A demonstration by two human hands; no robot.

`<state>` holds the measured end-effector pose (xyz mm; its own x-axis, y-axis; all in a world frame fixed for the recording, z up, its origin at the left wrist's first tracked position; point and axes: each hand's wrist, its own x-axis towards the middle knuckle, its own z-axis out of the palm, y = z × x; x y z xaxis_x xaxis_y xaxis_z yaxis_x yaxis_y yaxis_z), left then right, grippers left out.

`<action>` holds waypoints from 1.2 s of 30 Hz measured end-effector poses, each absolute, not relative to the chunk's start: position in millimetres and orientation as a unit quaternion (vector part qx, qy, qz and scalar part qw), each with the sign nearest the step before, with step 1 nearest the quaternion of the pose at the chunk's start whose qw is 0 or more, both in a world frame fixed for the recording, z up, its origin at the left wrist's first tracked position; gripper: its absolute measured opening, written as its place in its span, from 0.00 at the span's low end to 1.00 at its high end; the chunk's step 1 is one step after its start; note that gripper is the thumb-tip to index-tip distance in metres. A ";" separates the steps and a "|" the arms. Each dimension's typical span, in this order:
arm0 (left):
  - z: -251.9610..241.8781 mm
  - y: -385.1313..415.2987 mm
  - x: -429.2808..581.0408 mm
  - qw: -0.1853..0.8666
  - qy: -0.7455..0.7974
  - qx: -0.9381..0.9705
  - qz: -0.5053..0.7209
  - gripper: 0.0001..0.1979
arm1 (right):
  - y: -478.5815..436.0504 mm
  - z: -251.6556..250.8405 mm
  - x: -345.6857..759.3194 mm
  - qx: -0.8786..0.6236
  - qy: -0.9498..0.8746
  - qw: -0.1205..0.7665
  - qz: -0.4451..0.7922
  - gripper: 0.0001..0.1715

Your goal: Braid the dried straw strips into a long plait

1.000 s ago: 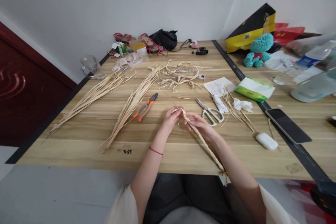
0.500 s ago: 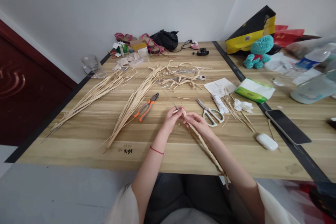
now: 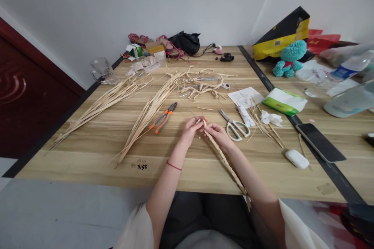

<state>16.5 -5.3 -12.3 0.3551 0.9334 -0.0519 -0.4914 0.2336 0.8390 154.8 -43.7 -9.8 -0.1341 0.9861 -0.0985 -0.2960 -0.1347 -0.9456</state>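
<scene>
A long pale braided straw stem (image 3: 223, 159) runs from between my fingers down to the table's front edge, its lower end hanging past it. My left hand (image 3: 191, 129) pinches the upper end, where thin wires or strands stick out toward the back. At the same end, my right hand (image 3: 217, 133) has its thumb and fingers closed on the braid just below. The exact fingertip contact is small and partly hidden. Scissors (image 3: 233, 125) with white handles lie right of my right hand. Orange-handled pliers (image 3: 164, 117) lie to the left of my left hand.
Two bundles of straw strands (image 3: 152, 111) spread over the left side, near a glass mug (image 3: 103, 71). Behind my hands lie twisted straw pieces (image 3: 204, 85). To the right are a tissue pack (image 3: 284, 101), a phone (image 3: 320, 142), a white case (image 3: 297, 158) and a teal crocheted doll (image 3: 290, 58).
Both hands stay at the braid's upper end with small finger shifts. The braid's lower end has swung slightly left. The view has shifted a little.
</scene>
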 end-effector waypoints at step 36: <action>-12.6 0.6 19.6 0.789 0.281 0.260 0.480 0.16 | -41.6 -16.2 159.9 -0.328 -0.277 0.569 0.702 0.12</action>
